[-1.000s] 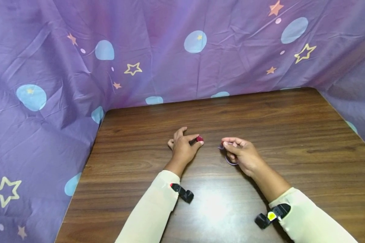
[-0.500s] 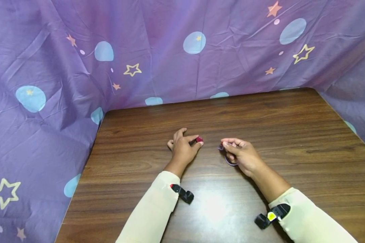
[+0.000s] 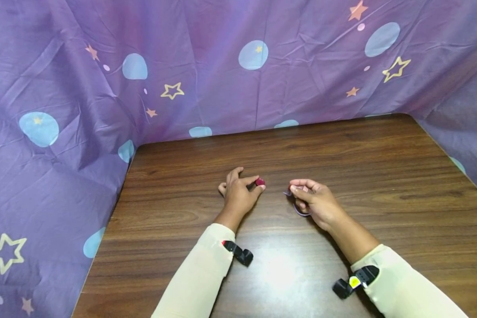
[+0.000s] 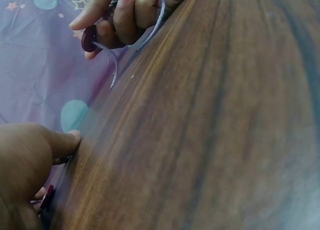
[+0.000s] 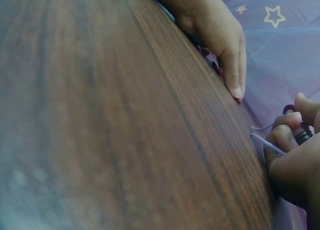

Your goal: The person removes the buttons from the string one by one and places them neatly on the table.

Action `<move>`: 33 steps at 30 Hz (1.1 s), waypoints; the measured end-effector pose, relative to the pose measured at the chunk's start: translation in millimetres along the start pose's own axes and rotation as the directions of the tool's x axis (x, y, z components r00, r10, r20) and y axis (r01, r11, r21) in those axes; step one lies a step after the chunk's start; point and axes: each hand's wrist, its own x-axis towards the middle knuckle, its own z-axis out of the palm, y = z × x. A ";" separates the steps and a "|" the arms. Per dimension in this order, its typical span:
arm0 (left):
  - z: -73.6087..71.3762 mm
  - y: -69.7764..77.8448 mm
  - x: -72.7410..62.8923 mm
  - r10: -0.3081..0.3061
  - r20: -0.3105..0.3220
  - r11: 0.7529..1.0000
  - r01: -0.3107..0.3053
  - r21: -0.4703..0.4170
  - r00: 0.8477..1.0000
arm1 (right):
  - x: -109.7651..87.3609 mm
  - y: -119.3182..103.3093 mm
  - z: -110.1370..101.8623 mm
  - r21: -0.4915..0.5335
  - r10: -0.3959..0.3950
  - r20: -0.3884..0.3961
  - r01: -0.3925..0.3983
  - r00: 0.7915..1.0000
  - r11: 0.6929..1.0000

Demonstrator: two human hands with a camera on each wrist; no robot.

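Note:
My left hand [image 3: 239, 194] rests low over the table and pinches a small dark red disc [image 3: 260, 181] between thumb and index finger, its other fingers spread. In the right wrist view, a second dark red piece [image 5: 216, 68] shows under that hand. My right hand [image 3: 316, 201] is a short way to the right. It grips a similar dark red disc [image 4: 89, 38] with a thin lilac cord [image 4: 114, 69] coming out of its middle. More cord [image 3: 302, 213] loops below the fingers. Something dark and ridged [image 5: 303, 136] is partly hidden in the right palm.
The brown wood-grain table [image 3: 183, 247] runs beneath both hands, with a bright glare near its front. A purple curtain [image 3: 206, 66] with stars and blue spots hangs at the back and both sides. A small black camera [image 3: 238, 252] is strapped to each sleeve.

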 end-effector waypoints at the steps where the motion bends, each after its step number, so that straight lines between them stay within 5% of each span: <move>1: -0.2 0.2 -0.1 -0.001 0.002 1.000 0.001 -0.002 1.000 | -0.4 -0.5 0.2 0.000 0.001 0.000 -0.001 1.000 1.000; 33: 7.6 -5.8 1.4 0.036 -0.057 0.999 -0.036 0.006 0.998 | 2.3 1.3 -1.2 -0.007 0.017 -0.003 -0.017 1.000 1.000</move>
